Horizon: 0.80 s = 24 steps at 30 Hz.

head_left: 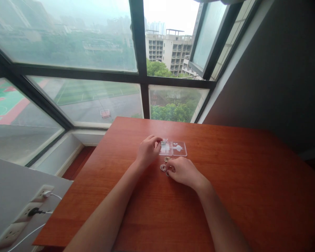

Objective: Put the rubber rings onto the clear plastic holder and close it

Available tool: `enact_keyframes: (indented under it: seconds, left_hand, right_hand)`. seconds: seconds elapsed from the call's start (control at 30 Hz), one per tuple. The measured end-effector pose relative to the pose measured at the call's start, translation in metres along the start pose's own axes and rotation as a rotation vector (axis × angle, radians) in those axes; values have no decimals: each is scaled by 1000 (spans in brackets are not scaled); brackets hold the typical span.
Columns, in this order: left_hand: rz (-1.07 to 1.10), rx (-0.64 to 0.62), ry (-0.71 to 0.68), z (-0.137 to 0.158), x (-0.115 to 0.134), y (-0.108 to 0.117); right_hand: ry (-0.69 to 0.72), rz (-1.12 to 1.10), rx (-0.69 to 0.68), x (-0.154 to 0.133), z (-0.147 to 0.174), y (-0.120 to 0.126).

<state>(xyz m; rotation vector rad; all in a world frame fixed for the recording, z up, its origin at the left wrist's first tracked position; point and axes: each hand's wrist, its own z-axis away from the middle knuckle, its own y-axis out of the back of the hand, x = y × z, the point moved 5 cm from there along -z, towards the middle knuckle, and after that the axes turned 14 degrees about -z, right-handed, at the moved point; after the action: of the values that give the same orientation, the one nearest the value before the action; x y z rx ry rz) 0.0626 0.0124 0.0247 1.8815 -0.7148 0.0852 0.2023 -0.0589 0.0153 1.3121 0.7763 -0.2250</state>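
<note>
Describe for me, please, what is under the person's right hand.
Small rings lie on the reddish-brown tabletop beside and partly beneath the right hand. Anything fully covered by its palm or fingers cannot be seen.

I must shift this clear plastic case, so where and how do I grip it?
Probably pinch the clear plastic case by its outer right edge, coming from the right. It lies open and flat with that edge uncovered, while the left hand is at its left side and loose rings lie on its near side.
</note>
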Motion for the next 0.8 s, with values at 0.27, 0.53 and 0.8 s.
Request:
enact_keyframes:
  seconds: [0.27, 0.53, 0.8]
  left_hand:
    - [9, -9, 1, 0, 2, 1]
    - [79, -13, -19, -1, 5, 1]
    - [283, -161, -143, 3, 28, -1]
  right_hand:
    - [13, -119, 93, 2, -1, 3]
    - [1, -283, 380, 15, -6, 19]
    - [-102, -241, 585, 28, -2, 32]
